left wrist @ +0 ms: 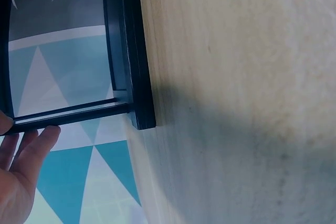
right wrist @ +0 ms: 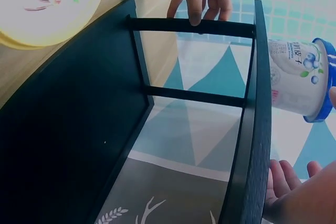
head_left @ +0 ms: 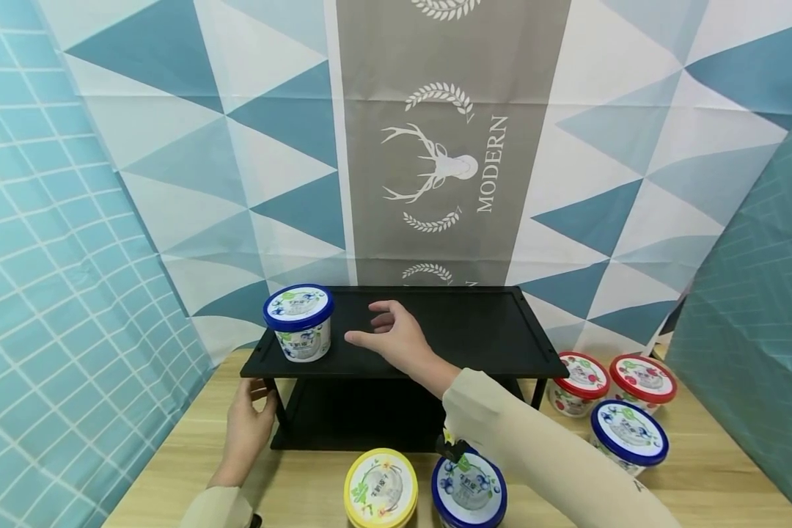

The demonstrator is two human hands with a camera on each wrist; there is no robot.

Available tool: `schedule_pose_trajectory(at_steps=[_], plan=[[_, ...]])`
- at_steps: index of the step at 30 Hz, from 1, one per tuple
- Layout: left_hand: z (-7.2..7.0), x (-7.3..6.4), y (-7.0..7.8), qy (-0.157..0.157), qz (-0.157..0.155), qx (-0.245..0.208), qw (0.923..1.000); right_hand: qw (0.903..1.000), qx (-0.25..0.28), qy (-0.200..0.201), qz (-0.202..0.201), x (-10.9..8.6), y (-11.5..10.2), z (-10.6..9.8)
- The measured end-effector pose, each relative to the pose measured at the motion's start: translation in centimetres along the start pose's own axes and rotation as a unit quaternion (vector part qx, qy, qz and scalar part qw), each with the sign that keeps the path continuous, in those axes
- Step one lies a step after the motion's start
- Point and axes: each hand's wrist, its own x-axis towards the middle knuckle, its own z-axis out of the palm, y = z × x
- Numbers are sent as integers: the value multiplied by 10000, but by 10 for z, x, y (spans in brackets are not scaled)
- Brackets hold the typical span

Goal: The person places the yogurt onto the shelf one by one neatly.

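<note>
A black two-tier shelf rack stands on the wooden table in the head view. My left hand grips its front left leg; in the right wrist view the thumb and fingers lie around that leg. On the left end of the top tier sits a white tub with a blue lid, upright and printed with blueberries. My right hand is over the top tier, right of this tub and apart from it, with loosely bent fingers, thumb spread and nothing held.
In front of the rack stand a yellow-lidded tub and a blue-lidded tub, the latter partly behind the right sleeve. Two red-lidded tubs and another blue-lidded tub are on the right. Patterned cloth hangs behind.
</note>
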Motion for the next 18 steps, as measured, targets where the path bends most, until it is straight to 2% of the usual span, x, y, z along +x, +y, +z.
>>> schedule_pose_trajectory(at_steps=[18], plan=[[2,0,0,-20,-66,-152,9999,9996,257,132,-37,-13,13,-38]])
